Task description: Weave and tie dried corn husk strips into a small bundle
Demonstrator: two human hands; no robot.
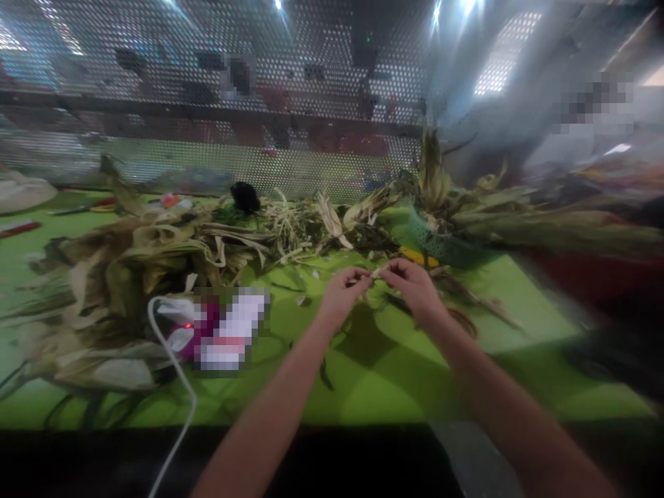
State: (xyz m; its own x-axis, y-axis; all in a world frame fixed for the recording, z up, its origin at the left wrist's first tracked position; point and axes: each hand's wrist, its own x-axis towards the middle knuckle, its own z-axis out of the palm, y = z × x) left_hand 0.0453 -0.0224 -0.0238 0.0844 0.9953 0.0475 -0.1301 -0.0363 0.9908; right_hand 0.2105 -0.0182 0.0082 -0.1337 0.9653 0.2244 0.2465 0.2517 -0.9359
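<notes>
Above the green table (384,394), my left hand (343,292) and my right hand (413,283) meet with their fingertips close together. Between them is a small pale strip of dried husk (377,274), pinched from both sides. Its far shape is too small and blurred to make out. Just beyond my right hand lies a yellow-handled tool (418,257), partly hidden. A brown curved piece (463,323) rests on the table beside my right wrist.
A heap of dried husks (140,263) covers the left side. A white cable (179,387) runs off the front edge near a magenta device (210,321). A green basket (440,238) with long leaves stands back right. A perforated metal screen (311,90) rises behind.
</notes>
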